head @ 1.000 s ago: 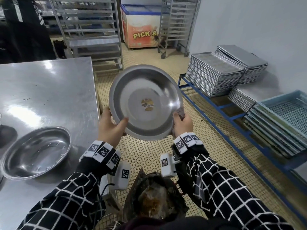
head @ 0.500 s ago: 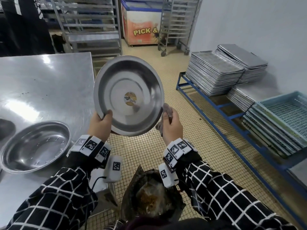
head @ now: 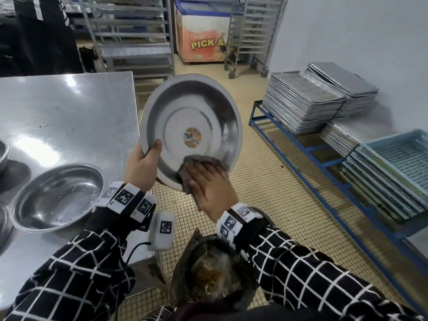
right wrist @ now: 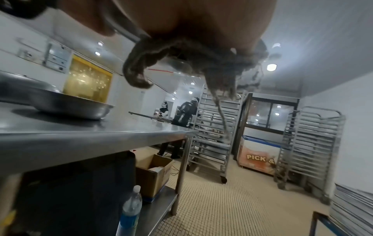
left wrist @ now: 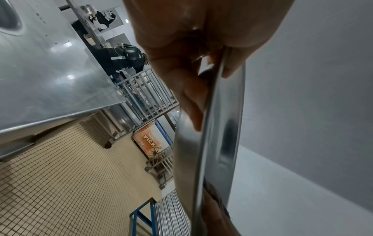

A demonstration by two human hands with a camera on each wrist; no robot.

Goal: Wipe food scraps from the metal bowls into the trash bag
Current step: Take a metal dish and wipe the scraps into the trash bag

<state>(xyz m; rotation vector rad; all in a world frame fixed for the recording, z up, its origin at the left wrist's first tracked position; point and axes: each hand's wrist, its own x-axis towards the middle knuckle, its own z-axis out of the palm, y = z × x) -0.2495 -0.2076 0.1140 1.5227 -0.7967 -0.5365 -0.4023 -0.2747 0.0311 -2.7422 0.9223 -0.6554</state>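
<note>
Steel prep table point(head: 69, 117) on left. Left hand point(head: 141, 167) clamps tilted metal bowl point(head: 192, 133) by rim, above trash bag point(head: 213, 276). Right hand point(head: 208, 184), fingers flat, presses rag point(head: 199, 163) on lower wall. Mid-wipe; next probably sweep down toward bag.

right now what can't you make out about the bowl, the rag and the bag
- Held bowl: whether scraps remain under the rag; right hand covers it, head view.
- Sticker text: too small.
- Trash bag: lower part cut by the frame edge.
- Left hand: fingers behind the bowl hidden.
</note>
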